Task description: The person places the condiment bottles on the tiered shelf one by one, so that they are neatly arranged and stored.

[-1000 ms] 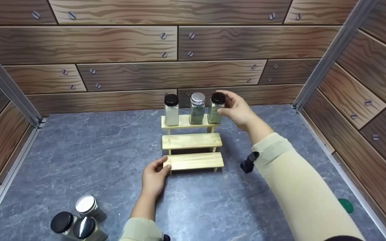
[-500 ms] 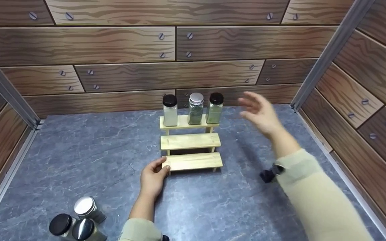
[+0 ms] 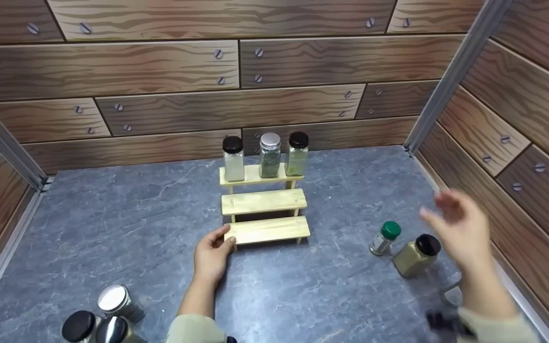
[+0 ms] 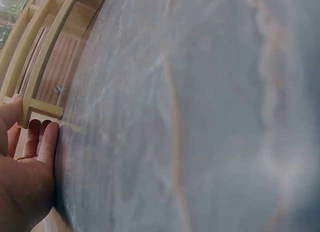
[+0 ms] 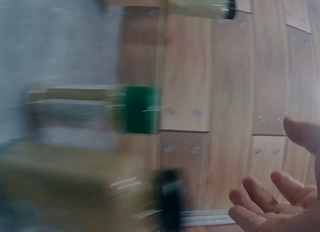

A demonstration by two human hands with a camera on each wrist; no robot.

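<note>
A three-step wooden display rack [image 3: 264,202] stands on the table. My left hand [image 3: 211,259] grips the left end of its lowest step; in the left wrist view the thumb [image 4: 12,109] lies at the step's corner and the fingers reach past its leg. On the top step stand a black-lidded jar of pale contents [image 3: 234,164], a silver-lidded jar of green herbs [image 3: 270,161] and another black-lidded jar [image 3: 297,159]. At the right, my right hand [image 3: 465,233] is blurred, fingers spread and holding nothing, beside a black-lidded spice jar [image 3: 412,259] and a smaller green-capped jar [image 3: 382,240].
At the front left, a silver-lidded jar [image 3: 119,302], a black-lidded jar [image 3: 80,326] and a shiny dark-lidded jar [image 3: 115,331] stand close together. Another clear jar [image 3: 453,293] is partly hidden behind the right forearm. Wood-patterned walls [image 3: 184,112] close off the table's back and sides.
My right hand has let go of the right-hand jar on the top step and swung right and toward me. The view has turned right, showing the jars there. The left hand stays on the rack.
</note>
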